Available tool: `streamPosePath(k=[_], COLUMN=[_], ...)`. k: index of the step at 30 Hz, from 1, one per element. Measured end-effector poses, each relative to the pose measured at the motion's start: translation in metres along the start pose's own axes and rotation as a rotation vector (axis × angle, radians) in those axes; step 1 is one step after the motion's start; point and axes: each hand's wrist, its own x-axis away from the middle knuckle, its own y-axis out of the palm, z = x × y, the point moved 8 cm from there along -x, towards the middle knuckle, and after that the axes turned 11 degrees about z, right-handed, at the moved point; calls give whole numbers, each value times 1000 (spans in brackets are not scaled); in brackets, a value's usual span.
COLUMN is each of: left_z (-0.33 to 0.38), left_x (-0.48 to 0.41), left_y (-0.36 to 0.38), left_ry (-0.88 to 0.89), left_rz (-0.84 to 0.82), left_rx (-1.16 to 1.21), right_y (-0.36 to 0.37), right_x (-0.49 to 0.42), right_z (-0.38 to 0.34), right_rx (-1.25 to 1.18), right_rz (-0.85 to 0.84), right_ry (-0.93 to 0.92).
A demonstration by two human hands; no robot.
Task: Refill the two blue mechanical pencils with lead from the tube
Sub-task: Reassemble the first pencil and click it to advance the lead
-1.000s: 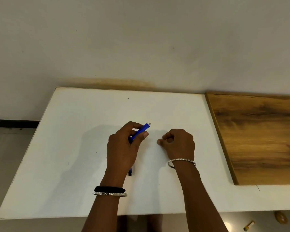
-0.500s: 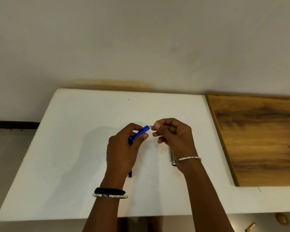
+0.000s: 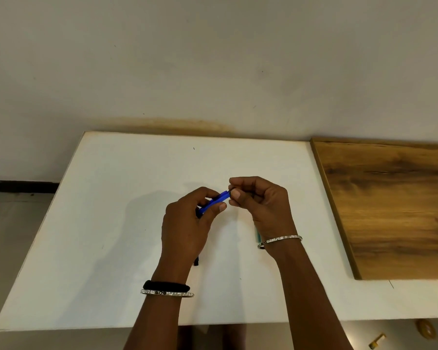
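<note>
My left hand (image 3: 187,223) grips the blue pencil (image 3: 216,200) (its lower part hidden in my palm); my right hand (image 3: 261,205) pinches its end, pointing to two o'clock.

Plain home-like room: white table (image 3: 111,223) against stained bare wall (image 3: 213,59), wood-grain board (image 3: 390,210) alongside

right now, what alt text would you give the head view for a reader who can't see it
A person's left hand grips a blue mechanical pencil, tilted up to the right, while the right hand pinches its upper end, above a white table. A wooden board lies on the table's right side.
</note>
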Motion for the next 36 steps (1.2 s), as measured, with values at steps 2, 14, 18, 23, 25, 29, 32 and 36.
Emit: streamPosePath(k=[2, 14, 18, 23, 25, 29, 32, 36], left_z=[0, 5, 11, 10, 7, 3, 4, 7], left_x=[0, 1, 2, 3, 4, 9, 21, 32], left_y=[0, -2, -1, 4, 6, 13, 26, 32], left_ry=[-1, -3, -38, -123, -166, -256, -322, -367], left_rz=[3, 9, 3, -69, -118, -275, -486, -644], left_rx=[2, 38, 184, 287, 313, 397, 466, 538], right_y=[0, -3, 7, 14, 4, -14, -22, -30], right_x=[-1, -1, 3, 4, 0, -6, -7, -5], right_z=[-1, 1, 10, 6, 3, 9, 16, 19], right_rx=[-27, -24, -142, -31, -180, -732, -1009, -1117], right_rz=[1, 0, -36, -36, 49, 175, 219, 178], right_ry=[-3, 24, 156, 65, 83, 261, 368, 406])
